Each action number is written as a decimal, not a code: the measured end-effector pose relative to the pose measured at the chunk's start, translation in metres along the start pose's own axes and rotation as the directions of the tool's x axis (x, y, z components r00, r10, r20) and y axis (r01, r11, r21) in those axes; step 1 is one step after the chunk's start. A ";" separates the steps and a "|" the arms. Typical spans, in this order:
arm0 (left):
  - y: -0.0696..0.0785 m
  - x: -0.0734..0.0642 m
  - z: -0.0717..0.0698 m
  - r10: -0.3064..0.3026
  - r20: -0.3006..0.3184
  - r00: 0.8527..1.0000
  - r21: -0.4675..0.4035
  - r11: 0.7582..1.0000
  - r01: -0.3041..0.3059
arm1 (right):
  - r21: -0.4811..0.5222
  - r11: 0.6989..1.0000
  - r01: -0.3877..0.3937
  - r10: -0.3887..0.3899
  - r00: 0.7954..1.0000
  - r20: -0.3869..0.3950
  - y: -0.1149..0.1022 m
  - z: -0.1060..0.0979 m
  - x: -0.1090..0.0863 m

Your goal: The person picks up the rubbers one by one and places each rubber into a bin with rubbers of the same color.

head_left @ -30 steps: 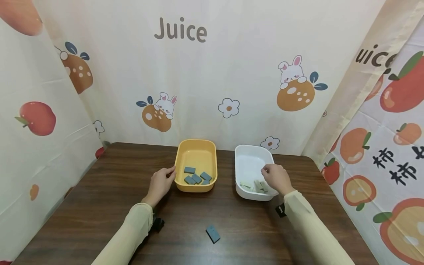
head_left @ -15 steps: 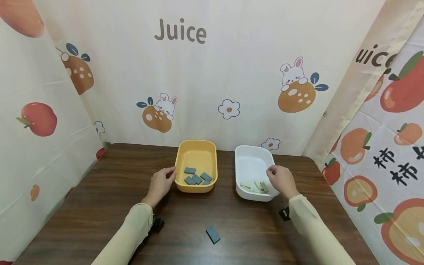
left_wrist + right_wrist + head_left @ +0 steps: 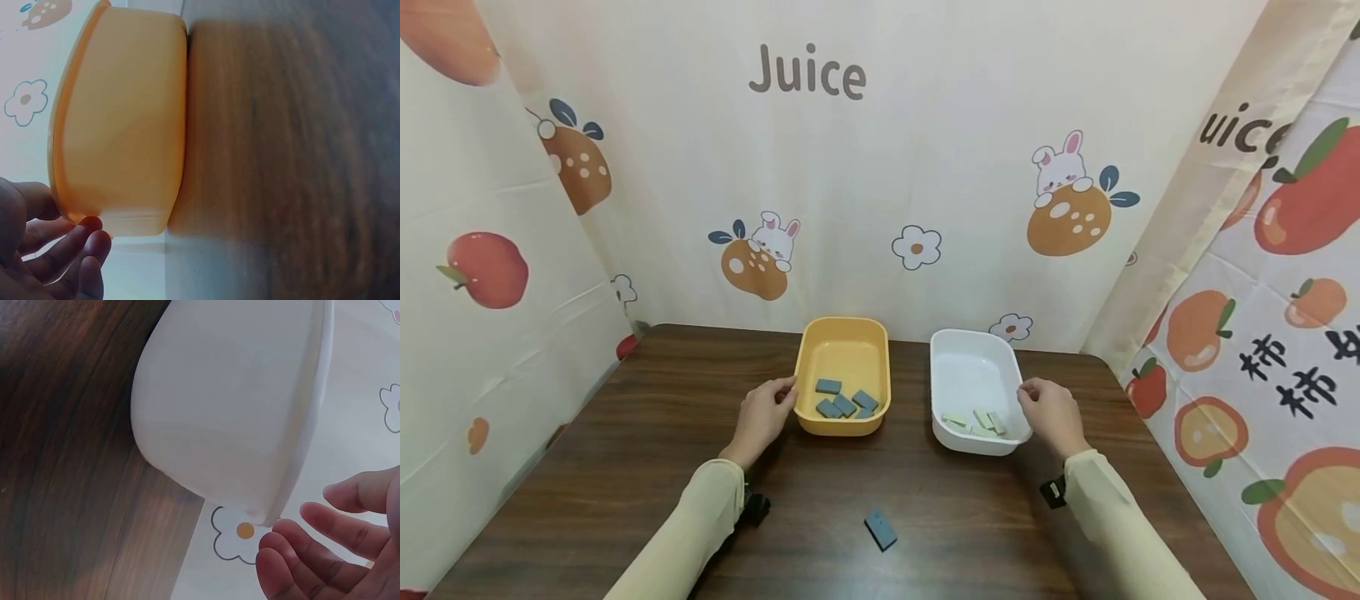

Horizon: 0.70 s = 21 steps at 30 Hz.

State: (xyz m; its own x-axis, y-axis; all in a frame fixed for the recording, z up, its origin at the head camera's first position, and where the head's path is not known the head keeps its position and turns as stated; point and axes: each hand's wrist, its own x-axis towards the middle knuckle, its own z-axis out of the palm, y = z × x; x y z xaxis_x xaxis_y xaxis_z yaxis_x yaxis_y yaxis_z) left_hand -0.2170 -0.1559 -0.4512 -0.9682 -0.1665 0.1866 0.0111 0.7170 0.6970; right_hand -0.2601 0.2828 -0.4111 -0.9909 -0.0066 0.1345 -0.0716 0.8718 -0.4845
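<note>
My left hand (image 3: 767,412) pinches the left rim of a yellow plastic tub (image 3: 841,428); in the left wrist view its thumb is at the rim and the fingertips (image 3: 92,224) lie against the outer wall. Several blue-grey rectangular blocks (image 3: 829,386) lie in that tub. Beside the right rim of a white plastic tub (image 3: 973,445) is my right hand (image 3: 1054,417), holding nothing, its fingers (image 3: 325,562) loosely bent and thumb apart from them. Pale green blocks (image 3: 985,419) lie near the front of the white tub. One blue-grey block (image 3: 881,531) rests on the table in front.
Both tubs stand side by side toward the back of a dark wooden table (image 3: 647,450), with a gap between them. A printed curtain (image 3: 850,167) hangs right behind the table and along both sides. Each wrist wears a small black camera (image 3: 1054,492).
My right hand has drawn back to the right, from over the white tub to just outside its right rim. My left hand has stayed at the yellow tub; the blocks look unmoved.
</note>
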 end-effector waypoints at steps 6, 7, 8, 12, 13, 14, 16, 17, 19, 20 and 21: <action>0.000 0.000 -0.001 -0.008 0.007 1.000 0.006 1.000 0.008 | 0.021 0.999 -0.025 0.024 1.000 0.014 0.005 -0.003 -0.006; 0.000 0.000 0.000 -0.009 0.008 1.000 0.009 1.000 0.009 | 0.026 0.999 -0.035 0.034 0.999 0.022 0.006 -0.003 -0.007; -0.001 0.000 0.000 -0.010 0.010 1.000 0.012 1.000 0.010 | 0.029 0.999 -0.043 0.042 0.999 0.028 0.007 -0.003 -0.008; -0.001 0.000 -0.001 -0.012 0.010 1.000 0.020 1.000 0.012 | 0.032 0.998 -0.062 0.061 0.997 0.043 0.010 -0.002 -0.011; -0.001 0.001 -0.001 -0.014 0.010 1.000 0.020 1.000 0.014 | 0.031 0.997 -0.066 0.065 0.997 0.043 0.011 -0.002 -0.011; -0.001 0.001 -0.001 -0.015 0.010 1.000 0.020 1.000 0.015 | 0.028 0.997 -0.068 0.067 0.997 0.042 0.013 -0.001 -0.010; -0.001 0.001 -0.001 -0.016 0.010 1.000 0.019 1.000 0.015 | 0.021 0.997 -0.075 0.074 0.996 0.045 0.016 0.000 -0.011; -0.001 0.001 -0.001 -0.016 0.009 1.000 0.020 1.000 0.016 | 0.018 0.997 -0.080 0.079 0.996 0.047 0.017 0.000 -0.011; -0.002 0.001 -0.001 -0.015 0.009 1.000 0.022 1.000 0.015 | 0.017 0.996 -0.086 0.085 0.995 0.055 0.020 0.002 -0.011; -0.002 0.001 -0.001 -0.015 0.010 1.000 0.023 1.000 0.015 | 0.016 0.996 -0.087 0.086 0.995 0.058 0.021 0.002 -0.012; -0.002 0.001 -0.001 -0.016 0.010 1.000 0.025 1.000 0.016 | 0.020 0.996 -0.088 0.087 0.994 0.062 0.022 0.003 -0.012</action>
State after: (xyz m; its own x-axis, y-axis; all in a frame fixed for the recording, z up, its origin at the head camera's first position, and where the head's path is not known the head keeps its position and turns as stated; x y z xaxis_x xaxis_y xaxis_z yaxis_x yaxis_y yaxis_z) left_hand -0.2176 -0.1579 -0.4518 -0.9707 -0.1714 0.1687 -0.0106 0.7311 0.6822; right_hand -0.2498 0.3010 -0.4261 -0.9985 0.0385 0.0378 0.0138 0.8592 -0.5114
